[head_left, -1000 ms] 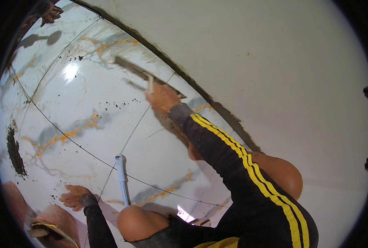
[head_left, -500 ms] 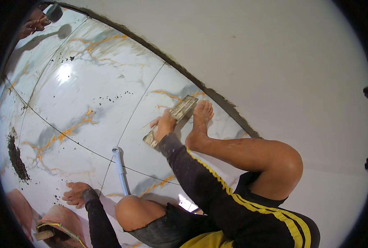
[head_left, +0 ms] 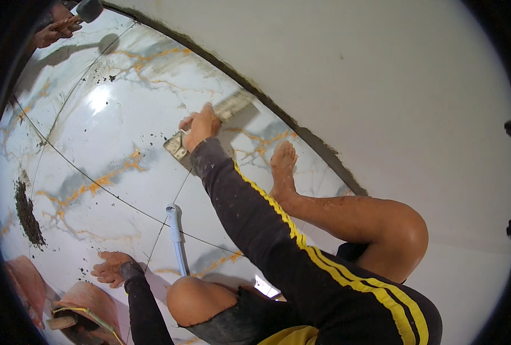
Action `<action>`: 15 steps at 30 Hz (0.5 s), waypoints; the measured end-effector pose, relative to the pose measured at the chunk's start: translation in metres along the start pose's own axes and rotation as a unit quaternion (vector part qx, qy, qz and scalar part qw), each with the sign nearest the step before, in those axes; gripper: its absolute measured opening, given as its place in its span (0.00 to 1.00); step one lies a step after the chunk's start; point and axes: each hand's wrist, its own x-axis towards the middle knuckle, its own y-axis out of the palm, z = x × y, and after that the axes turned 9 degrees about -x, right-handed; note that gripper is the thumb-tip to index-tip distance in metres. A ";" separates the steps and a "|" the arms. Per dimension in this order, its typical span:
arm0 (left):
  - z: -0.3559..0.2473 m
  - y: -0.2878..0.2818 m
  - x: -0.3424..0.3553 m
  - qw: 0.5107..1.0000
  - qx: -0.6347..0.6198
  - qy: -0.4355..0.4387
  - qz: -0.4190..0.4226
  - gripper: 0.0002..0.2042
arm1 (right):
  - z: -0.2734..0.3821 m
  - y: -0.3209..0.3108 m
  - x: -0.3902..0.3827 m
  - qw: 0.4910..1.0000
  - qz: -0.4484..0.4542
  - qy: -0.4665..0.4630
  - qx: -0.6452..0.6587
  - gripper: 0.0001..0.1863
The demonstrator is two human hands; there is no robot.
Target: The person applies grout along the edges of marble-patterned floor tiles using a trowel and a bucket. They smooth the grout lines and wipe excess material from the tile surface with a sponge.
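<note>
My right hand (head_left: pixel 201 127) is closed round a short flat bar (head_left: pixel 175 147) caked with dried cement. The bar lies slantwise over a marbled white tile (head_left: pixel 103 155), and its far end is blurred. Beside a tilted reddish bucket (head_left: pixel 97 302), my left hand (head_left: pixel 110 269) rests on the tiles with its fingers spread, holding nothing. Between my two arms lies a pale blue rod-like tool (head_left: pixel 176 236) with a round end; my bent knee covers its near end.
Another person's hand (head_left: pixel 51 34) holds a dark-headed mallet (head_left: pixel 89 10) at the far left. Dark mortar (head_left: pixel 28 215) is heaped at left, near a second reddish bucket (head_left: pixel 28 284). A rough mortar gap (head_left: pixel 315 144) runs along the pale wall (head_left: pixel 393 115). My bare foot (head_left: pixel 283 167) stands near it.
My right hand has carried the bar away from my foot, farther off and to the left. My left hand stays by the bucket. The other person's mallet has shifted slightly.
</note>
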 end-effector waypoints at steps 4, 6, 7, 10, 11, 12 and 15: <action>0.002 0.000 -0.001 1.000 0.015 0.013 -0.008 0.32 | -0.002 -0.020 0.018 0.995 -0.100 0.027 -0.007 0.23; 0.004 0.000 0.000 0.999 0.018 0.028 -0.037 0.32 | -0.007 -0.012 0.029 0.999 -0.034 0.016 0.002 0.23; 0.006 0.001 0.000 0.998 0.017 0.034 -0.049 0.32 | -0.011 -0.002 0.031 1.000 -0.012 0.013 0.003 0.22; 0.006 0.005 -0.001 0.998 0.021 0.035 -0.051 0.32 | -0.045 0.045 0.014 0.955 0.148 0.054 -0.251 0.21; 0.005 0.006 -0.001 0.995 0.027 0.042 -0.085 0.32 | -0.053 0.059 0.005 0.946 0.191 0.111 -0.236 0.20; 0.004 0.006 -0.001 0.997 0.007 0.038 -0.064 0.32 | -0.051 0.057 -0.002 0.926 0.250 0.132 -0.252 0.19; 0.003 0.002 -0.007 0.998 -0.005 -0.002 -0.068 0.32 | -0.030 0.031 -0.016 0.835 0.252 -0.101 -0.478 0.19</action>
